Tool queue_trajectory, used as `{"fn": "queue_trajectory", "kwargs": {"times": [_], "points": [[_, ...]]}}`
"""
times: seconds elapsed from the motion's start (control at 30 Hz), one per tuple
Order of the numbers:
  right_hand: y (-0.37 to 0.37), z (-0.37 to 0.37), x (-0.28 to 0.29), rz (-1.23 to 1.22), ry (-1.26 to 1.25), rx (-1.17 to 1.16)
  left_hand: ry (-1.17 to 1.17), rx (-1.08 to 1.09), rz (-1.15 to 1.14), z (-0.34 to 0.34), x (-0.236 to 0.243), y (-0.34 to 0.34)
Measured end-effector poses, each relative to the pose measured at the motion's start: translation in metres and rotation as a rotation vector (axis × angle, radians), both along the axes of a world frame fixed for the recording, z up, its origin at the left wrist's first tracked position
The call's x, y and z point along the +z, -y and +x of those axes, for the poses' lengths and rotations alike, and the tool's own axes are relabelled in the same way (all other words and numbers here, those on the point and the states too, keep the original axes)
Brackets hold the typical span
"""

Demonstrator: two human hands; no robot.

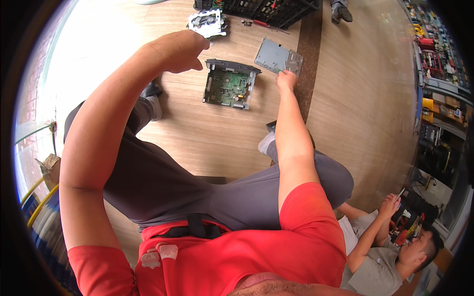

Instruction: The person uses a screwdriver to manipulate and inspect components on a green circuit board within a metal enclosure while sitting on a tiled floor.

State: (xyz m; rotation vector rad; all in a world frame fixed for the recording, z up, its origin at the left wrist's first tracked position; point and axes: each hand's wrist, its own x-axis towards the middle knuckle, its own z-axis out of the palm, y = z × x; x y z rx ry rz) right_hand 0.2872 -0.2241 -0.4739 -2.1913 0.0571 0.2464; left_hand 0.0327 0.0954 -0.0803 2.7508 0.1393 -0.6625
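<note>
An opened electronic unit (229, 86) lies on the floor between my hands, its green circuit board bare and a dark front panel along its far edge. My left hand (187, 52) hovers at its upper left, thumb and fingers apart, just below a silver disc-drive mechanism (206, 23). At the near edge of a flat grey metal cover (271, 53) is my right hand (286, 80), fingers closed. A small greenish bit shows at its fingertips; what it belongs to is too small to tell. A smaller metal bracket (294, 62) lies at the cover's right end.
A black plastic crate (276, 14) stands beyond the parts, with a red-handled screwdriver (261, 23) before it. My shoes flank the unit. At the lower right sits another person (390, 256) holding a phone-like object. Crowded shelves (439, 54) line the right side.
</note>
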Motion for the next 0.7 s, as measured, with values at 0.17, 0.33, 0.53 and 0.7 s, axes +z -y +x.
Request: {"fn": "queue_trajectory", "kwargs": {"times": [0.17,0.33,0.53,0.7], "points": [[0.007,-0.003,0.006,-0.023,0.045,-0.002,0.033,-0.026,-0.014,0.004,0.007,0.006],[-0.022,-0.040,0.046,-0.186,0.060,0.015,-0.007,0.013,0.006,-0.004,-0.002,0.003],[-0.002,-0.034,0.077,-0.316,0.029,-0.099,-0.028,-0.010,0.017,0.005,0.005,0.010],[-0.006,-0.041,0.079,-0.309,0.007,-0.127,-0.067,0.004,0.017,0.004,0.002,0.008]]}}
